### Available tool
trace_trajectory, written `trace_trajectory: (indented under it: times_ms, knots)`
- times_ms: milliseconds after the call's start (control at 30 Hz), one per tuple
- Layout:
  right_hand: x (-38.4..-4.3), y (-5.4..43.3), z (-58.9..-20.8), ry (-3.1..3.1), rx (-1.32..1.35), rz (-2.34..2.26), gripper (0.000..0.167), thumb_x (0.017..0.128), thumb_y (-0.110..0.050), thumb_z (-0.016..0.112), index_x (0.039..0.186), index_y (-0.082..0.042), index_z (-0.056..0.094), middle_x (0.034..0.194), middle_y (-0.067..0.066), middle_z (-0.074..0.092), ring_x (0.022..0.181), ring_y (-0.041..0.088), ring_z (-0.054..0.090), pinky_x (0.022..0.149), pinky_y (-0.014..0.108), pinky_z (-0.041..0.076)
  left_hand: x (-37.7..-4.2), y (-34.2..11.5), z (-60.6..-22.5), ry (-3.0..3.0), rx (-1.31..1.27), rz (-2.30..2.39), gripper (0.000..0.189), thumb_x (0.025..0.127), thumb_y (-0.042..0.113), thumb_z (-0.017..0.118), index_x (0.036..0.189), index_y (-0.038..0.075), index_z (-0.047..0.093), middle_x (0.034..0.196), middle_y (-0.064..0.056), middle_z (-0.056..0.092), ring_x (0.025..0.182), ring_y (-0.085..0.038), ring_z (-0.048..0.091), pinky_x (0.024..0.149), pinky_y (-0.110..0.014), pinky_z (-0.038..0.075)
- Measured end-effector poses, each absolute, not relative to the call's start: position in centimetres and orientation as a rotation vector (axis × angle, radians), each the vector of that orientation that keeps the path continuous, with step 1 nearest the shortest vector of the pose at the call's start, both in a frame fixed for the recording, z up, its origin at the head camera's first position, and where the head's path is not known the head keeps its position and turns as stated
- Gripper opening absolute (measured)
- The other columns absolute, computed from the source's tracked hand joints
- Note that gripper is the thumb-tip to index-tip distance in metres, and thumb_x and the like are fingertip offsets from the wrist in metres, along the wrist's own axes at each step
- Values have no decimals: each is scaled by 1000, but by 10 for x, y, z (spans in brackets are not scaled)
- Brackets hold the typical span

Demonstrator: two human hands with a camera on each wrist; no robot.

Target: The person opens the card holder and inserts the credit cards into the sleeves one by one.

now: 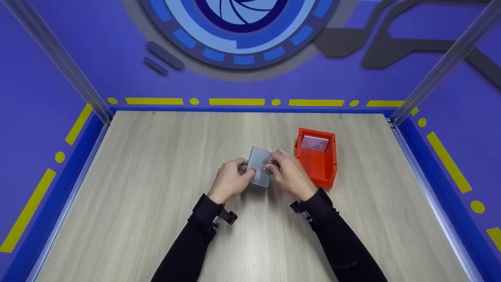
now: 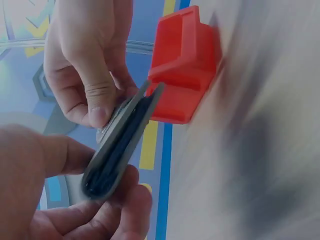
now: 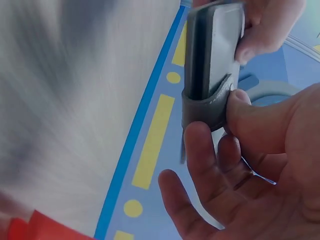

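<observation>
Gray folding case [image 1: 258, 161], held between both hands off the surface [image 1: 156, 176], to the left of a red bin [image 1: 317, 166]. We observed a thin, rectangular body with a matte, leather-like cover: one edge folded in a rounded bend, while the two cover edges opposite ended straight, parted by a narrow gap. Dark, flat layers showed between them in the left wrist view. A short strap [image 3: 202, 112] of similar gray material, with a rounded tab and a small shiny stud, curved across the side opposite the fold; we could not tell whether the stud was fastened.

The left hand [image 1: 231, 178] gripped the case near its fold, thumb on the front cover and bent fingers behind, separated by little more than the case's thickness. The right hand [image 1: 290, 172] pinched the strap between thumb and index finger; in the right wrist view we saw its other fingers loosely bent and fanned apart.

We noted the bin just beside the right hand, smooth and plastic-looking, with raised walls and angular corners. A flat, pinkish card [image 1: 315, 143] stood in its far end, its print too small to read. Pale, straight wood grain marked the surface; black sleeves [image 1: 182, 244] covered both forearms.
</observation>
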State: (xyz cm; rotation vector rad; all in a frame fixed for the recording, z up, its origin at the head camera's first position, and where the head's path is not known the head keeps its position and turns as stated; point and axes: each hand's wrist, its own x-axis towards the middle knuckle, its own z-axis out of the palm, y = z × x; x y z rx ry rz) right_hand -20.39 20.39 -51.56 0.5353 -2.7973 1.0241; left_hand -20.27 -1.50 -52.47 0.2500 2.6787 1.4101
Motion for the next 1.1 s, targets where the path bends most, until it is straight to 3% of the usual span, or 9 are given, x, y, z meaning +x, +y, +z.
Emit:
trace_trajectory:
  times_ms: [500,867,1100]
  knots:
    - [-200,205,-512,-2809,418,1035,15,100,-23,84,99,-13,73,94,6,63,85,19,58,77,31,49,-196,-12,-516,2748,251,1456,18,99,27,74,112,14,74,96,0,79,78,-12,66,74,-33,53]
    - [-200,204,-511,-2812,395,1150,19,101,-28,83,103,-10,79,97,6,71,86,20,67,79,31,58,-191,-9,-508,2706,292,1475,19,98,24,77,113,13,73,100,-4,81,83,-13,72,78,-37,59]
    - [-199,198,-513,-2724,456,1088,11,101,-17,76,103,-8,83,94,7,73,84,25,70,75,32,57,-185,-4,-501,2677,302,1511,17,96,22,81,108,14,72,97,-1,80,81,-11,73,77,-36,61]
